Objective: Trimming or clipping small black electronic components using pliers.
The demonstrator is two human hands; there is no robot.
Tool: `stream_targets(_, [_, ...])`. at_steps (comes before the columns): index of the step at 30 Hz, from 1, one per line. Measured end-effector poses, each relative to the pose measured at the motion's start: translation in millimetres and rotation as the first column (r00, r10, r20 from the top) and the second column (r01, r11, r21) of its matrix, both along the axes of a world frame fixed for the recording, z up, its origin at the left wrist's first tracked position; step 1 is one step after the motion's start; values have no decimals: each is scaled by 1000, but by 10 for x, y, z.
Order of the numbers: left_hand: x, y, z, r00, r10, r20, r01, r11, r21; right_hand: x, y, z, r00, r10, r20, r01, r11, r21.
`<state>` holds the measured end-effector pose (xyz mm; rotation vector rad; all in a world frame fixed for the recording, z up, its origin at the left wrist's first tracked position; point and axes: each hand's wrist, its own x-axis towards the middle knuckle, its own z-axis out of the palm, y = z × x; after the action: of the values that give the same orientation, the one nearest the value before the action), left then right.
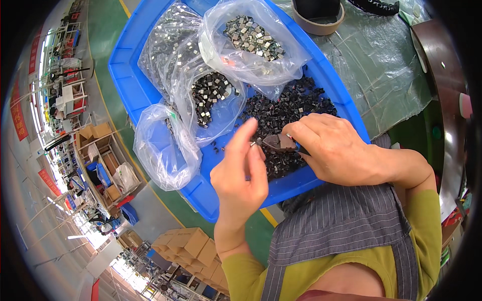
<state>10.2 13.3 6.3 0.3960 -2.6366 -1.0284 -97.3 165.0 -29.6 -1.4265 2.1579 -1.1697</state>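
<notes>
Over the right part of a blue plastic tray [123, 83] both hands are at work. My left hand [238, 175] has thumb and forefinger curled together on a small silvery part [253, 144]. A grey-brown, blunt-ended tool [279, 143] sits in the closed fingers of my right hand [341, 150]. Its exact kind is unclear because the fingers cover the rest. The tool's end lies close to the left fingertips, and I cannot tell whether it touches the part. Below both hands spreads a loose heap of small black parts [291, 103].
Clear plastic bags stand in the tray: one [211, 55] with square metal-faced pieces, another [236, 108] with black-and-silver ones, and a slack one [168, 165] at the left. A beige round container [321, 27] stands beyond the tray. Cardboard boxes [188, 246] are stacked at lower left.
</notes>
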Motion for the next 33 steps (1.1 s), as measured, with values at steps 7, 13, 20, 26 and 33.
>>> stream_targets(7, [22, -67, 137, 991, 80, 112, -136, 682, 719, -47, 10, 63, 990, -15, -139, 19, 999, 25])
stream_targets(13, [6, -110, 190, 981, 61, 185, -182, 627, 758, 7, -28, -26, 948, -98, -304, 95, 995, -26])
stream_targets(20, [0, -82, 214, 964, 66, 258, -218, 753, 620, 11, -35, -11, 951, -68, -302, 75, 997, 9])
stream_targets(26, [14, -74, 213, 955, 65, 288, -238, 747, 621, 29, -28, -20, 952, -69, -298, 77, 997, 17])
stream_targets(33, [-15, -71, 164, 964, 33, 264, -192, 772, 606, -17, 11, -14, 993, 12, -113, -7, 999, 49])
